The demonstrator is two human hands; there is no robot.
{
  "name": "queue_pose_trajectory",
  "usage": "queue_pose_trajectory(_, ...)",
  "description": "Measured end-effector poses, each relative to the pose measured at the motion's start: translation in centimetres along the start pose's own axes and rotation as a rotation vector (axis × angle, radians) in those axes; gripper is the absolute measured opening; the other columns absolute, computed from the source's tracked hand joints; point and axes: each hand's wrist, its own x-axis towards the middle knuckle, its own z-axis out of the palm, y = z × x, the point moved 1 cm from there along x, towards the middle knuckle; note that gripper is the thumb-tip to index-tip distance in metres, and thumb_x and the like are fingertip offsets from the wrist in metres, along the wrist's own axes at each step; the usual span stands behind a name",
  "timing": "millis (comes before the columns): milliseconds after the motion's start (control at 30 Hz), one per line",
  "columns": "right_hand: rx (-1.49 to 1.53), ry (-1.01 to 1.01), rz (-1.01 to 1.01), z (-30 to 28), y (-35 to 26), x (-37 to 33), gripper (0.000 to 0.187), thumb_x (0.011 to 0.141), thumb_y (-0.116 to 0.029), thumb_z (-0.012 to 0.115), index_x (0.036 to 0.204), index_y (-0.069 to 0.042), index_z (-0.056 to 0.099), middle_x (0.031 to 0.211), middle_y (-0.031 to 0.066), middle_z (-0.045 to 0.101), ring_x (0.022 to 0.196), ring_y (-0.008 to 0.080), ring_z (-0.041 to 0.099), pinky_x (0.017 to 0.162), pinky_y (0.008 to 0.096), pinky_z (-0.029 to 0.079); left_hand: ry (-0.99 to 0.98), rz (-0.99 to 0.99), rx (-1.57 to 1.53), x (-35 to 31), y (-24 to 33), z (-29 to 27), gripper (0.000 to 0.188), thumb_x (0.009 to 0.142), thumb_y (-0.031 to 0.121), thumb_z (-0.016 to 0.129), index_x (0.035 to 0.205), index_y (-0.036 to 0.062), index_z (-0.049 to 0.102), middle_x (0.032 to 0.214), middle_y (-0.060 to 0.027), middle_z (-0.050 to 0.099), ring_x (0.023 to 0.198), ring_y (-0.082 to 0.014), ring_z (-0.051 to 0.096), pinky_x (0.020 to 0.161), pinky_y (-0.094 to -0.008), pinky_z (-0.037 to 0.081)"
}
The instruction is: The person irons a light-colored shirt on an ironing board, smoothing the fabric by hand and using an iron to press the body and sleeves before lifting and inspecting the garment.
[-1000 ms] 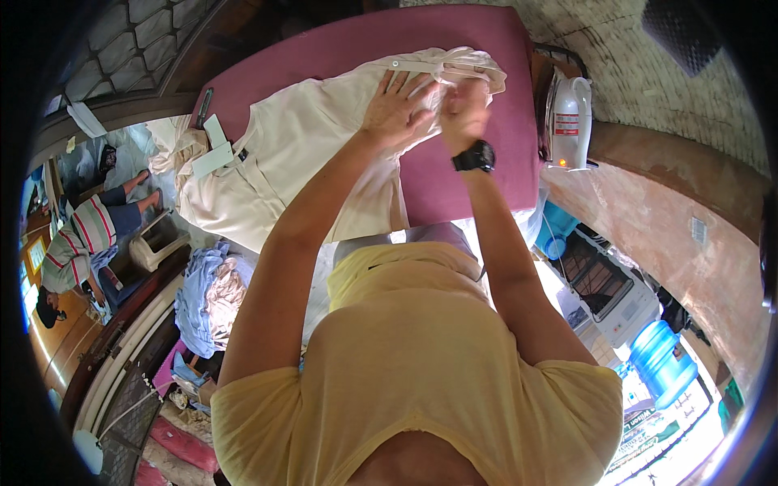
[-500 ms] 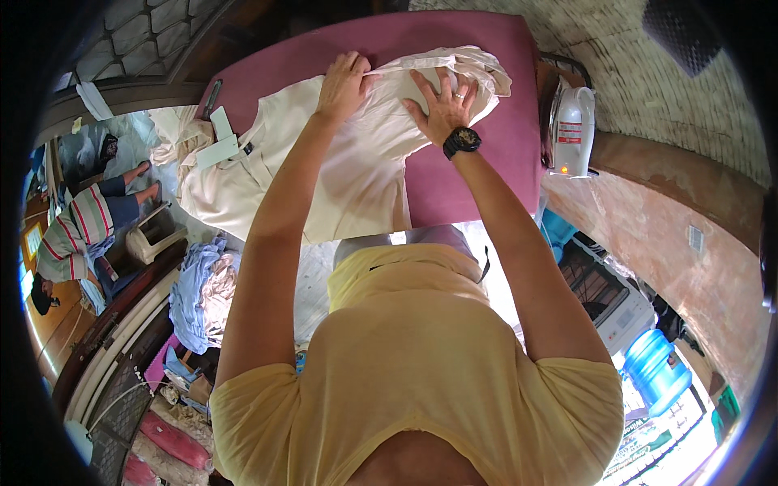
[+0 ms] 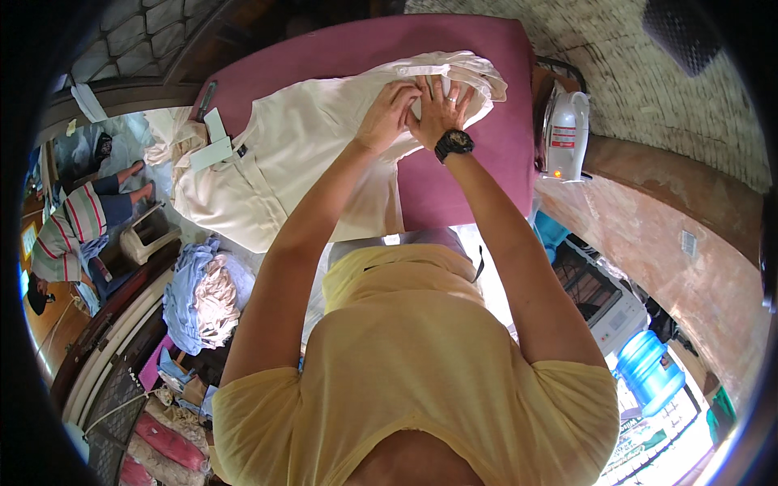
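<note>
Two hands, left hand (image 3: 386,115) and right hand (image 3: 440,113), side by side on one cream garment (image 3: 316,121). Right hand laid palm down, fingers spread over the cloth; left hand just beside it, fingers bent and close together, tips near the right thumb — cannot tell whether pinching any fabric. One dark watch (image 3: 454,143) on the right wrist, one ring (image 3: 450,99) on a finger of the same hand. Garment lying across one maroon-covered counter (image 3: 470,178), gathered in folds at its right end, hanging past the near edge toward the left.

Two pale green strips (image 3: 211,154) on the cloth at the left (one angled against the other), with one small dark label (image 3: 241,151) near them. One white iron (image 3: 565,134) just beside the counter's right edge, one orange light glowing low on it.

Farther off, to the left: one other person (image 3: 69,231) in a striped top, one beige stool (image 3: 150,235) near that person's legs, one heap of blue and pinkish clothes (image 3: 198,296). To the right, well apart — one large blue water jug (image 3: 651,373).
</note>
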Motion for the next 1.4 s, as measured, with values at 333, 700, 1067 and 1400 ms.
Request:
queue_pose_trajectory(333, -0.947, 0.514, 0.407, -3.2, 16.0, -4.9, 0.045, 0.089, -0.038, 0.060, 0.116, -0.002, 0.061, 0.082, 0.0130, 0.066, 0.060, 0.0251, 0.058, 0.056, 0.0363, 0.045, -0.178, 0.040, 0.555, -0.1, 1.9, 0.7, 0.077, 0.080, 0.067, 0.058, 0.147, 0.0350, 0.037, 0.153, -0.0017, 0.031, 0.144, -0.0360, 0.018, 0.116, -0.0592, 0.011)
queue_pose_trajectory(700, 0.684, 0.060, 0.758, -12.9, 24.5, -4.1, 0.061, 0.091, -0.059, 0.054, 0.094, 0.001, 0.068, 0.063, 0.0076, 0.058, 0.055, 0.0194, 0.057, 0.057, 0.0373, 0.050, -0.361, -0.184, 0.381, 1.4, 1.7, -0.4, 0.053, 0.092, 0.062, 0.046, 0.140, 0.0379, 0.047, 0.155, 0.0019, 0.029, 0.147, -0.0325, 0.009, 0.118, -0.0564, 0.005)
queue_pose_trajectory(1067, 0.403, -0.267, -0.356, -14.9, -0.8, 1.4, 0.067, 0.072, -0.070, 0.067, 0.101, -0.010, 0.073, 0.081, 0.0128, 0.071, 0.076, 0.0301, 0.070, 0.070, 0.0403, 0.056, -0.630, -0.617, -0.686, 9.0, -2.5, -8.0, 0.054, 0.103, 0.044, 0.023, 0.129, 0.0121, 0.058, 0.138, -0.0059, 0.054, 0.133, -0.0202, 0.041, 0.113, -0.0366, 0.025)
queue_pose_trajectory(1400, 0.233, -0.075, -0.240, -10.2, -6.0, 4.8, 0.067, 0.072, -0.074, 0.061, 0.098, -0.013, 0.073, 0.077, 0.0144, 0.071, 0.072, 0.0326, 0.070, 0.063, 0.0445, 0.057, -0.471, -0.495, -0.073, 4.4, -10.4, -17.9, 0.035, 0.091, 0.039, 0.061, 0.112, 0.0113, 0.063, 0.119, -0.0047, 0.063, 0.118, -0.0201, 0.054, 0.104, -0.0319, 0.038)
